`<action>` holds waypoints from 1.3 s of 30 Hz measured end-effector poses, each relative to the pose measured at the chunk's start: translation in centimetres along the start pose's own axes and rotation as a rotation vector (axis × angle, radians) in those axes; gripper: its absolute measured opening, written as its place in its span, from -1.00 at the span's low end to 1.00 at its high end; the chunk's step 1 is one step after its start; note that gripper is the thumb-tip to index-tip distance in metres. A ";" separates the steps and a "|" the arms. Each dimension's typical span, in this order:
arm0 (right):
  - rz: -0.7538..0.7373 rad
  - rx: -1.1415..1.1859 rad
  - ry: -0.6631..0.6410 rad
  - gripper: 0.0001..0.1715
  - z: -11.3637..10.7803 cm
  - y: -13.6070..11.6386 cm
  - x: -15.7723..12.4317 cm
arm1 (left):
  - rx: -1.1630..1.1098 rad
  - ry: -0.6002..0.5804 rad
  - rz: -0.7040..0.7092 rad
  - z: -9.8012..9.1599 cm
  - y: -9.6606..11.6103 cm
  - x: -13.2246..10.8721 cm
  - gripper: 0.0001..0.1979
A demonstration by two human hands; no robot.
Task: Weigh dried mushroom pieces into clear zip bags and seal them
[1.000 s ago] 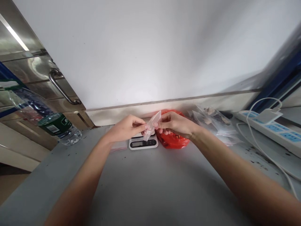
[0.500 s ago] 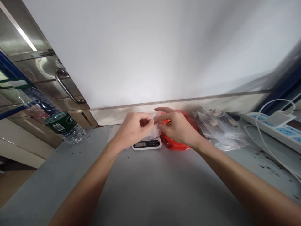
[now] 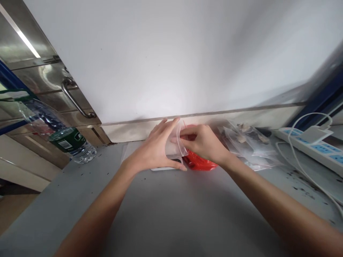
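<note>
Clear bag (image 3: 175, 150), one. Your left hand (image 3: 155, 148), nine o'clock: spread wide. Your right hand (image 3: 205, 142), three o'clock: fingers overlapping it, pinch unclear. Handle lightly, avoiding creases.

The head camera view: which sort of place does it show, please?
Probably an indoor work corner, though the room's exact use is unclear. A flat grey tabletop carries transparent plastic bags and a long white power strip with blue sockets.
</note>
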State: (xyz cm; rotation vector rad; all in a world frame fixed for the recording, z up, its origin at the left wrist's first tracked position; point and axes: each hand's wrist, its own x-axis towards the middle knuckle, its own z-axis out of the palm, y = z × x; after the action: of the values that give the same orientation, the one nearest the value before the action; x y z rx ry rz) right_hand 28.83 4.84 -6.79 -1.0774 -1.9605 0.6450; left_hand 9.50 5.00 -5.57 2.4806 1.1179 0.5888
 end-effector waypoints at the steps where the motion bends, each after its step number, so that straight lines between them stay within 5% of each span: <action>1: -0.020 -0.033 -0.006 -0.54 0.1 0.1 0.0 | -0.015 -0.006 -0.021 0.2 0.0 0.0 0.19; 10: -0.041 -0.071 -0.324 -0.57 -2.2 0.0 0.1 | -0.088 0.018 -0.096 -0.6 -0.4 0.2 -0.27; 14: 0.022 -0.037 -0.314 -0.62 -3.9 0.2 0.3 | -0.068 0.002 -0.123 -0.8 -0.9 0.3 -0.23; 19: 0.300 -0.508 -0.155 -0.58 -4.9 2.8 0.8 | 0.018 -0.063 -0.174 -0.5 -1.0 0.2 -0.12; 25: 0.374 -0.581 -0.478 -0.89 -4.4 4.5 0.2 | 0.031 -0.100 -0.147 0.2 -1.3 0.3 -0.12; 39: 0.354 -0.688 -0.470 -0.34 -1.6 6.5 0.2 | 0.036 -0.099 -0.108 0.5 -0.9 0.9 -0.17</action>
State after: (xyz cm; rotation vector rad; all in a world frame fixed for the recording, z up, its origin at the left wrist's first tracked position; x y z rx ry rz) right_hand 33.08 8.44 -10.54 -1.8539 -2.5115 0.4280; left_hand 9.73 6.14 -6.25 2.4322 1.2240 0.4137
